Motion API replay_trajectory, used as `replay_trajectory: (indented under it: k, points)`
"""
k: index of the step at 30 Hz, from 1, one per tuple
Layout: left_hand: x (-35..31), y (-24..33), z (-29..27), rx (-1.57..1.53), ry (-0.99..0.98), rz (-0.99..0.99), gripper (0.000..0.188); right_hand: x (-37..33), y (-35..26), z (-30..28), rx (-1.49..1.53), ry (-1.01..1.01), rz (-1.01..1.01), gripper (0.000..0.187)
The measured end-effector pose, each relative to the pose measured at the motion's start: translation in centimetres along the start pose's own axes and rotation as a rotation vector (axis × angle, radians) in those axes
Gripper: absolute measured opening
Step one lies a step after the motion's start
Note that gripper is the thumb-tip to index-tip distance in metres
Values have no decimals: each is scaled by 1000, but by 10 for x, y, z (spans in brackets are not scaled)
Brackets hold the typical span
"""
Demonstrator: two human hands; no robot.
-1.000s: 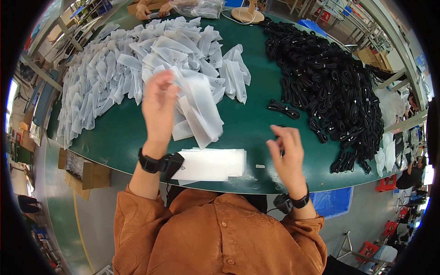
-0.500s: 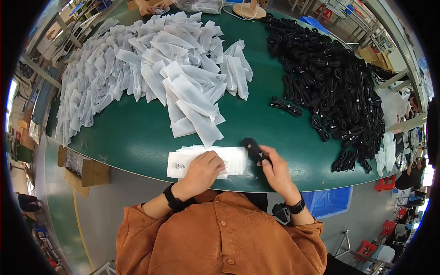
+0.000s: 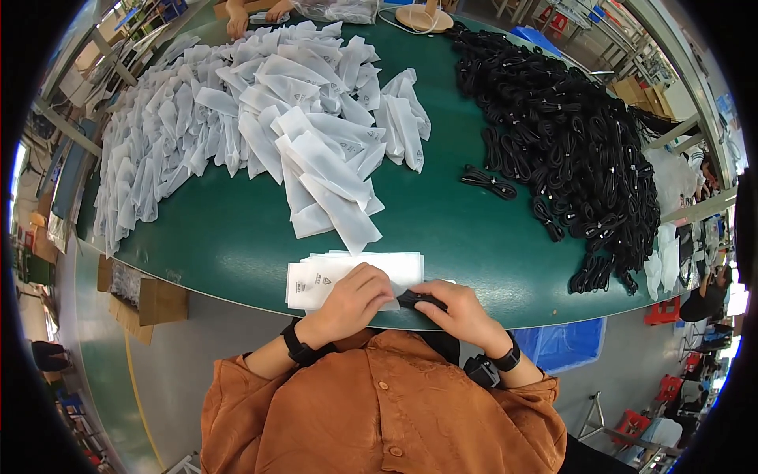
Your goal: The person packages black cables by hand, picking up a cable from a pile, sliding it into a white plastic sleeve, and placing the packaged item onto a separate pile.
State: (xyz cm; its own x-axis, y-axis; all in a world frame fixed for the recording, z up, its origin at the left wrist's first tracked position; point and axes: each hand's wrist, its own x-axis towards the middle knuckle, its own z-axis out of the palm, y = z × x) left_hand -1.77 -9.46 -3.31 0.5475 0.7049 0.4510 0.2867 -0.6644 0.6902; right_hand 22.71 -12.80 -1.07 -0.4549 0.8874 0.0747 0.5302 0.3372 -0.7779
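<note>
Cable [image 3: 410,299], black and coiled into a bundle, is pinched between the thumb and fingers of the right hand [image 3: 454,306] above the near edge of the green table [image 3: 442,225]. The bundle is pointed leftward, its tip set at the right end of a stack of flat white bags [image 3: 316,283]. The left hand [image 3: 355,299] is laid over the middle of that stack, its fingers bent and drawn close together; whether a bag's edge is pinched there cannot be told, since the fingertips are partly hidden. How far the tip is covered by a bag cannot be made out either. Dark printed marks are borne by the top bag near its left end.

The left and far middle of the table are covered by a broad heap of white pouches [image 3: 178,138], some of which are spread toward the stack. The right side is taken up by a pile of black cables [image 3: 580,150], with a single bundle [image 3: 488,182] lying just beside it. At the far edge, a co-worker's hands [image 3: 237,19] are seen. Beyond the near edge, a cardboard box [image 3: 164,302] is placed at the left and a blue bin [image 3: 564,345] at the right.
</note>
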Motion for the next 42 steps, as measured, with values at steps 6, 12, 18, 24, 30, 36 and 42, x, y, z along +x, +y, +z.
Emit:
replay_trajectory:
  k: [6, 12, 18, 24, 30, 36, 42]
  points:
    - [15, 2, -6, -39, 2, -44, 13, 13, 3, 2, 135, 105, -87, 30]
    - [32, 7, -21, -323, -23, -360, 10, 28, 0, -7, 114, 149, -345, 36]
    - [61, -10, -67, -913, 199, -532, 8, 50, -4, -34, -28, 412, -201, 47]
    - [100, -10, -97, -245, 633, -262, 20, 72, 87, -82, -376, 494, 347, 46]
    - [9, -5, -26, 26, -54, -178, 20, 66, 66, -70, -596, 351, 423, 30]
    - [-8, -2, -2, 191, -69, -107, 14, 36, 63, -39, -408, 390, 309, 23]
    - [-9, 2, -6, -66, 3, -395, 11, 12, 19, -14, 571, 241, 392, 31]
